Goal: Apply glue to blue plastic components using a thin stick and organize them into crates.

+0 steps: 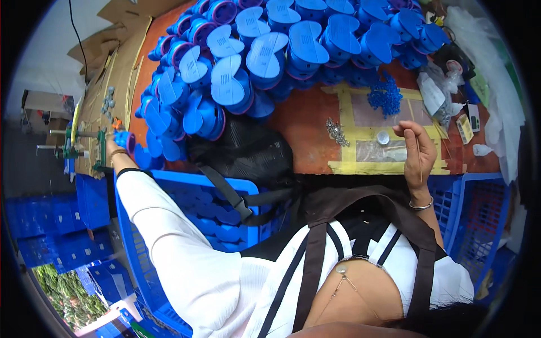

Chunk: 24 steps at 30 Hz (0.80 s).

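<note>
So the blue plastic housing with the purple rim [124, 141] is way out at the left end of the bench, right up against the left hand [111, 144]. Its long axis looks roughly sideways, rim end pointing right, though it's small out there. Left is clearly the nearer hand; the right one is clear across the table. The left arm is stretched almost straight, and I can't tell how open that hand is or if it actually grips the housing. A green metal fixture [100, 149] stands just beside it.

Right hand [418, 151]: fingers curled in, loosely closed around a thin rod [419, 160] running lengthwise along the palm. Beyond its fingertips there's a pile of little blue parts [385, 97], with a round silvery disc [383, 137] just left of the hand and loose silver hardware [337, 133] farther left.

Between the hands: a black bag [253, 149], with a big heap of blue housings [228, 81] behind it.
</note>
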Tool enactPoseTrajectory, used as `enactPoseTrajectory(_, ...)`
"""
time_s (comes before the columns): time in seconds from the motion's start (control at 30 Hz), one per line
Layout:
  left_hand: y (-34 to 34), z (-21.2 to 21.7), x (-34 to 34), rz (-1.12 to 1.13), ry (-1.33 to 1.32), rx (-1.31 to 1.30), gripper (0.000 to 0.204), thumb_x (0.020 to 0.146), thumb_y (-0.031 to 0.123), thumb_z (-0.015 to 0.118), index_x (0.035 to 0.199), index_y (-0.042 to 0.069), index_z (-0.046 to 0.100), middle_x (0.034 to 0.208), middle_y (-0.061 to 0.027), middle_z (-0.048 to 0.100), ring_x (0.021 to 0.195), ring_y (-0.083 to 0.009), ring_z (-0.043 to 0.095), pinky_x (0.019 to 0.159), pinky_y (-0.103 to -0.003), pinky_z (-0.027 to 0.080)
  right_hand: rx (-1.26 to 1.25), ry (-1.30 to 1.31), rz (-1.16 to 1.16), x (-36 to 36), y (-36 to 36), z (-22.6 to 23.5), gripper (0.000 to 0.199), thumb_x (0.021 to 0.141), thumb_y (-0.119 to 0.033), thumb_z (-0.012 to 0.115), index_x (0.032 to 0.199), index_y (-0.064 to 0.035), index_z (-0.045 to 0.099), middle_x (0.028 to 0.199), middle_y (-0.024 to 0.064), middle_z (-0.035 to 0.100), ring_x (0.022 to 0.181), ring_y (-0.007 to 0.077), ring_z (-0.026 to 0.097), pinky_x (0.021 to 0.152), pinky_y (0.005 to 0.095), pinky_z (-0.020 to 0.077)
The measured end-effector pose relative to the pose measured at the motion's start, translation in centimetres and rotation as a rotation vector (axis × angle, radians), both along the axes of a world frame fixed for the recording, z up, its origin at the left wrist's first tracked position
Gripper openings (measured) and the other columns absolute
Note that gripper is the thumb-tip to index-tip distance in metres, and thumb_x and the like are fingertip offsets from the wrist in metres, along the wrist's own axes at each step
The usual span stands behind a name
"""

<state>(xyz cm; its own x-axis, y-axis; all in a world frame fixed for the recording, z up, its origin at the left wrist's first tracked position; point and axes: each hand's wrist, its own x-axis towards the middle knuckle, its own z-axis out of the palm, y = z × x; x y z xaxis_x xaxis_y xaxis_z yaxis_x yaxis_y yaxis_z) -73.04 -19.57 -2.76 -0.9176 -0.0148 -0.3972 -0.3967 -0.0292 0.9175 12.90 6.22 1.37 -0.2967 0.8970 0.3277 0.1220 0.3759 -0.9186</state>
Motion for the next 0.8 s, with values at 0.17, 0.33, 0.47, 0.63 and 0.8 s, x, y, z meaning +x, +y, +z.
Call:
enactPoseTrajectory(0.17, -6.4, 9.8, 7.6, -0.026, 0.308, 0.181, 0.034, 0.079, 0.024, 0.067, 0.108, 0.008, 0.060, 0.109, -0.0108, 0.063, 0.092, -0.0271, 0.063, 0.090, -0.044, 0.050, -0.080, -0.012, 0.226, 1.0, 0.7, -1.6, 0.045, 0.103, -0.027, 0.030, 0.114, 0.0028, 0.061, 0.089, 0.0071, 0.061, 0.078, 0.0127, 0.057, 0.072, 0.0246, 0.0459)
enactPoseTrajectory(0.33, -2.7, 15.2, 27.3, -0.120, 0.261, 0.181, 0.048, 0.081, 0.028, 0.068, 0.123, 0.008, 0.055, 0.121, -0.0149, 0.057, 0.107, -0.0325, 0.057, 0.087, -0.047, 0.050, -0.188, 0.049, 0.210, 2.5, 1.5, -3.3, 0.036, 0.102, -0.025, 0.036, 0.101, -0.0018, 0.064, 0.083, 0.0000, 0.059, 0.070, 0.0053, 0.049, 0.062, 0.0194, 0.0395)
enactPoseTrajectory(0.47, -0.5, 16.4, 43.4, -0.192, 0.160, 0.192, 0.053, 0.085, 0.033, 0.063, 0.127, 0.003, 0.051, 0.128, -0.0156, 0.054, 0.115, -0.0331, 0.054, 0.097, -0.046, 0.046, -0.234, 0.066, 0.230, 3.1, 2.1, -4.7, 0.037, 0.100, -0.028, 0.044, 0.095, 0.0023, 0.063, 0.080, 0.0047, 0.064, 0.071, 0.0076, 0.056, 0.065, 0.0211, 0.0459)
enactPoseTrajectory(0.63, 2.3, 13.1, 52.7, -0.454, -0.190, 0.446, 0.047, 0.091, 0.029, 0.060, 0.129, 0.003, 0.048, 0.129, -0.0162, 0.053, 0.120, -0.0292, 0.052, 0.100, -0.048, 0.044, -0.142, 0.100, 0.261, 3.8, 2.3, -5.4, 0.045, 0.098, -0.036, 0.047, 0.089, 0.0038, 0.066, 0.075, 0.0073, 0.065, 0.069, 0.0106, 0.059, 0.061, 0.0232, 0.0467)
enactPoseTrajectory(0.8, 9.9, 8.4, 61.7, -0.629, -0.524, 0.578, 0.044, 0.094, 0.023, 0.055, 0.132, 0.003, 0.045, 0.136, -0.0163, 0.047, 0.128, -0.0314, 0.043, 0.107, -0.055, 0.032, -0.013, 0.009, 0.201, 4.0, 2.7, -6.4, 0.044, 0.099, -0.033, 0.047, 0.083, 0.0043, 0.065, 0.073, 0.0088, 0.065, 0.066, 0.0132, 0.060, 0.060, 0.0254, 0.0471)
